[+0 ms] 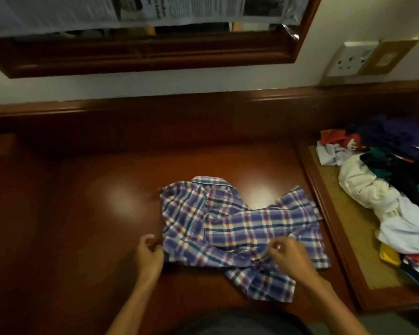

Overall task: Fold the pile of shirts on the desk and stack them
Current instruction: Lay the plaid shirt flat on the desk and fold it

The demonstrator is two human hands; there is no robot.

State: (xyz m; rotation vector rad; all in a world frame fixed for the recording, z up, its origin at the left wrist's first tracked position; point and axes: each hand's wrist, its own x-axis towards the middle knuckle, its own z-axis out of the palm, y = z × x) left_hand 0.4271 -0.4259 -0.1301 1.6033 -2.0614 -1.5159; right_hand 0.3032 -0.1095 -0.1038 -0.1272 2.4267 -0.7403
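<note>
A blue, white and red plaid shirt (237,226) lies crumpled on the dark wooden desk (82,213), collar toward the wall. My left hand (150,255) pinches the shirt's lower left edge. At the shirt's lower middle, my right hand (288,257) is closed on a bunch of its fabric. A pile of unfolded shirts (385,184) in white, cream, purple, green and red sits to the right on a lower side surface.
A raised wooden rim (324,209) divides the desk from the tan-topped side surface (363,238). A wood-framed mirror (140,54) partly covered with newspaper hangs on the wall behind. A wall socket (348,60) sits at the upper right.
</note>
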